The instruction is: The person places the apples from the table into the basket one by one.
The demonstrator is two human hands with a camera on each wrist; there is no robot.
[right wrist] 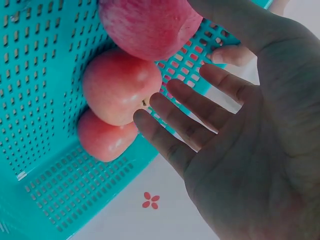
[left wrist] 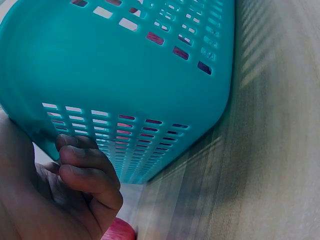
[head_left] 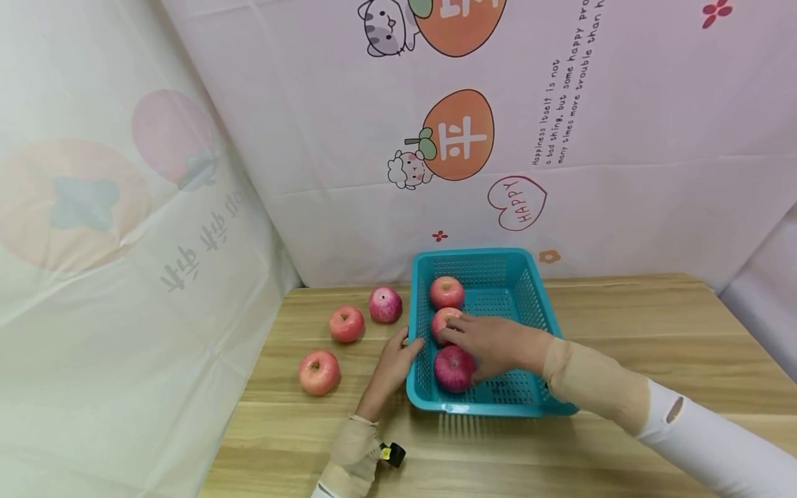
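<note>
A staged recording corner rather than a lived-in room — pale pink cartoon-printed cloth sheets (head_left: 623,104) hang as makeshift walls on two sides of a light wood-grain counter (head_left: 654,332). On the counter stand only a teal perforated plastic basket (head_left: 535,297) and red apples (head_left: 319,371) — props, not household clutter.

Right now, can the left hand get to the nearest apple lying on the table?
Probably yes: the left hand rests against the basket, and the nearest loose apple lies beside it on open table.
</note>
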